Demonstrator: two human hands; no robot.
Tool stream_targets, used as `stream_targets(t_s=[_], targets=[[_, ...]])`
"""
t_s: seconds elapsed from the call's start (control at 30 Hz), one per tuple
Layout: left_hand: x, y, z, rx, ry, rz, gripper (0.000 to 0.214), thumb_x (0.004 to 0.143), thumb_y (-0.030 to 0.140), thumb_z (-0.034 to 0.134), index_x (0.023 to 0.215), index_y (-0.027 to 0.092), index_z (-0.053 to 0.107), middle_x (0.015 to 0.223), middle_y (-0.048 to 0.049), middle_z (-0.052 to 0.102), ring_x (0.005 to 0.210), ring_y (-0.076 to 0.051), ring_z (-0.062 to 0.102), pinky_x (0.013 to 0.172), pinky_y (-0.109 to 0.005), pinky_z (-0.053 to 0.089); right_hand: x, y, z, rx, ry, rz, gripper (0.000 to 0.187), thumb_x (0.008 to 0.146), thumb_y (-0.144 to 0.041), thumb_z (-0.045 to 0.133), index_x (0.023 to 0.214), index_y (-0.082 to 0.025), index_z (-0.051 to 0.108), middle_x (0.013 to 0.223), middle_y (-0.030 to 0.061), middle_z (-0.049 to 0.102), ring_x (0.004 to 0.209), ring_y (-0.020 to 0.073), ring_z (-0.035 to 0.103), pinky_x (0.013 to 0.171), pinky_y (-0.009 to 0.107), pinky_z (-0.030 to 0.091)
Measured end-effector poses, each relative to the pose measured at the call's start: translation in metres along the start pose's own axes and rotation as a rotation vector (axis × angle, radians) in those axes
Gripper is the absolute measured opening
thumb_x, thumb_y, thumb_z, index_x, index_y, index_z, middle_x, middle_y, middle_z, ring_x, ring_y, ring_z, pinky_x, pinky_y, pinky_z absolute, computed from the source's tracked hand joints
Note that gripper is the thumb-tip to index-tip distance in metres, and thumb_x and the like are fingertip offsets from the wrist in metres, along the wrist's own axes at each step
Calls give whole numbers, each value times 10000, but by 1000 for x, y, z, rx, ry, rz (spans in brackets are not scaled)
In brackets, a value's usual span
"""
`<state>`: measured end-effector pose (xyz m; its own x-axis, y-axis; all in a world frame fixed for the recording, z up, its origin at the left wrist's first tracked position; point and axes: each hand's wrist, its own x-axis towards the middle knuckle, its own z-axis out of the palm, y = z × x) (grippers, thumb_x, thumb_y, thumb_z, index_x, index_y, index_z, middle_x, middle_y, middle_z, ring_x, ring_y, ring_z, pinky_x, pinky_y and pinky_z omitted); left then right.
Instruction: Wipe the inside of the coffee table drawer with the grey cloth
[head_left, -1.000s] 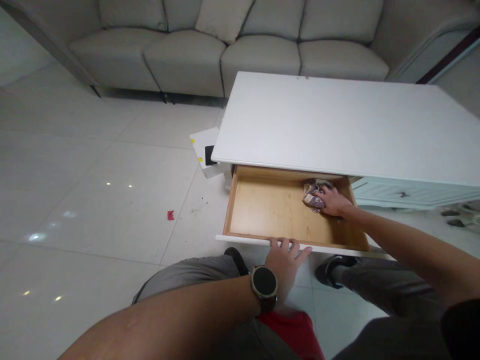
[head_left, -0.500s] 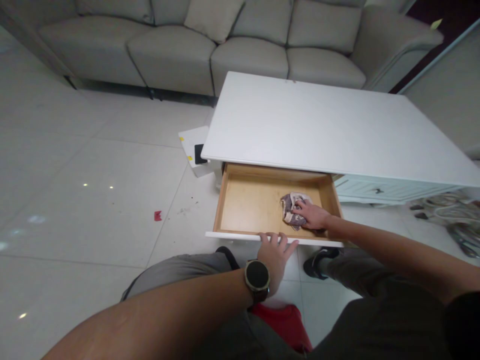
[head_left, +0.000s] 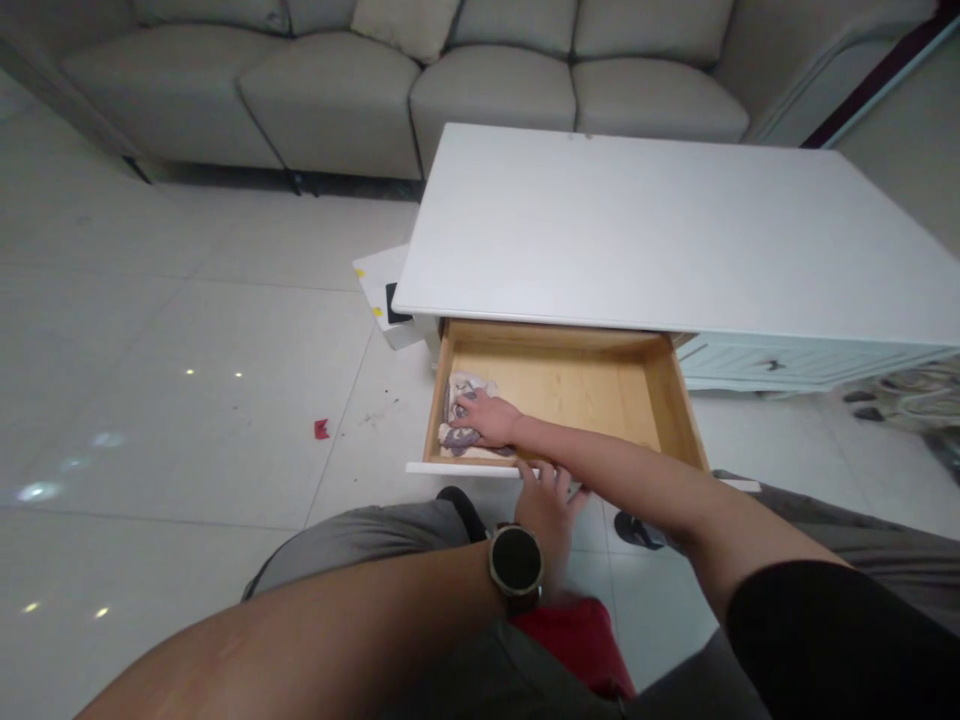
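Note:
A wooden drawer with a white front is pulled out of the white coffee table. My right hand presses a grey and cream patterned cloth against the drawer's bottom, in its left end. The fingers lie over the cloth and hide part of it. At the middle of the drawer's front edge, my left hand hooks its fingers over the top, with a watch on the wrist. My right forearm passes above the front edge, close beside the left hand.
A white box with a dark flat item on it stands left of the table. A grey sofa runs behind. On the tiled floor lies a red scrap. Something red is below my left wrist.
My right hand has slid the cloth from the right part of the drawer to its left end. The left hand stays on the front edge. The view has shifted slightly.

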<state>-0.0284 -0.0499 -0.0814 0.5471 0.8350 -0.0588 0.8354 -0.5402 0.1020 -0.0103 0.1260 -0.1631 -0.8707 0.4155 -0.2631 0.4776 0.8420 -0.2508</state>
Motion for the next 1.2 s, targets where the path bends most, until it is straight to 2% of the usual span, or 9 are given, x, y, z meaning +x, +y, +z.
stream_targets(t_s=[0.1,0.23,0.3,0.4,0.53,0.77,0.9,1.03,1.2], targets=[[0,2,-3,104,-49,32,428,1016,270,484,1393,391,644,1334,-106,636,1203,-351,580,1001,-617,509,-4,6,-2,13,-3,6,491,941,-425,634,1428,-367,618,1486,125,452,1279,400,468,898,482,522],[-2,5,-5,159,-55,17,561,1016,207,464,1537,407,515,1358,-101,638,1199,-330,612,1045,-599,499,-45,33,-1,49,41,240,529,949,-445,613,1465,-337,579,1521,150,418,1312,426,436,909,497,527],[-2,6,-5,160,-66,19,585,1013,199,467,1562,400,484,1398,-105,621,1222,-335,611,1059,-603,493,-68,42,1,67,26,301,588,923,-466,651,1486,-323,559,1528,161,409,1324,428,422,927,498,525],[-1,5,-5,168,-118,46,593,1014,212,470,1573,410,461,1436,-104,606,1239,-344,610,1035,-612,513,-99,44,9,75,-41,211,673,843,-433,749,1479,-320,561,1538,156,404,1329,425,413,914,480,535],[1,2,-8,189,-160,75,578,1027,227,438,1571,422,460,1448,-94,612,1235,-337,619,1000,-568,548,-132,56,16,77,-61,110,620,826,-376,758,1423,-321,598,1512,142,427,1326,401,410,882,454,547],[1,3,-10,183,-172,89,581,1017,200,457,1570,379,478,1455,-115,614,1233,-353,632,1003,-590,548,-210,124,14,20,-87,308,572,832,-351,734,1385,-272,610,1461,172,465,1300,408,429,980,509,484],[2,5,-13,200,-227,89,634,998,162,463,1589,390,438,1482,-106,596,1270,-343,620,1030,-593,539,-257,137,24,-3,-153,429,667,746,-375,794,1373,-239,611,1409,194,493,1252,443,483,1007,556,442],[3,8,-11,203,-245,60,667,979,139,472,1585,414,437,1492,-82,592,1294,-337,606,1063,-594,518,-272,135,39,6,-136,446,684,759,-423,785,1388,-239,593,1400,200,488,1265,462,473,1004,560,437],[7,10,2,100,-197,-29,630,966,170,527,1529,454,511,1506,-56,590,1345,-367,570,1073,-631,501,-262,140,39,22,-136,434,678,782,-416,782,1401,-228,577,1403,204,482,1266,452,477,1015,554,434]])
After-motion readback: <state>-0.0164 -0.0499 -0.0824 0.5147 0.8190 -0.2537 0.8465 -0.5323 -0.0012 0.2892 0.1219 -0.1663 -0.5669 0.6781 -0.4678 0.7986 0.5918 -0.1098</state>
